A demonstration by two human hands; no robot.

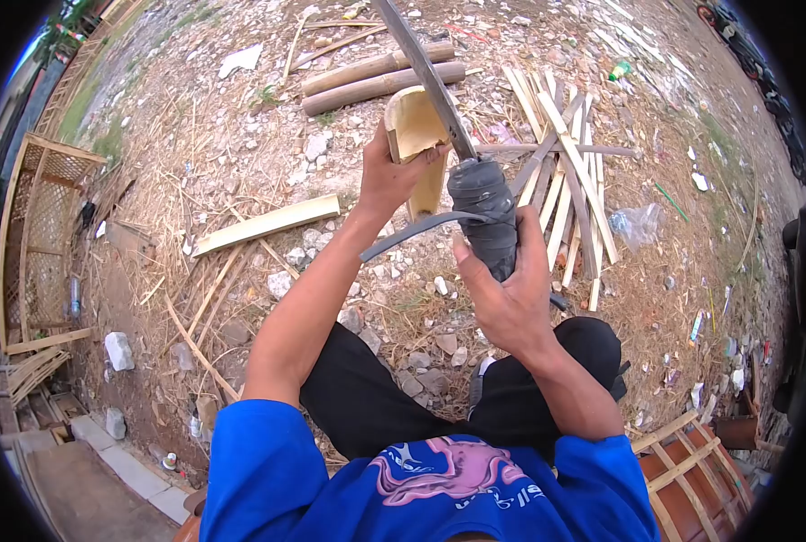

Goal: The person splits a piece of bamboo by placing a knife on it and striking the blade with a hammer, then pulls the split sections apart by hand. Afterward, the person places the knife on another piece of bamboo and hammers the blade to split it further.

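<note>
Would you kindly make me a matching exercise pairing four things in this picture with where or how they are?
1. Black handle
2. Hollow bamboo piece
3. Clear plastic bag
4. Two thick poles

A. At the picture's right of the crossed strips
B. In the right hand
C. Lying side by side
D. In the left hand

Pairs: 1-B, 2-D, 3-A, 4-C.

One knife (448, 124) in the right grip (513, 296); one split bamboo section (414, 122) in the left grip (394, 183). Two bamboo poles (376, 88) beyond both grips. One plastic bag (638, 226) to their right.
</note>
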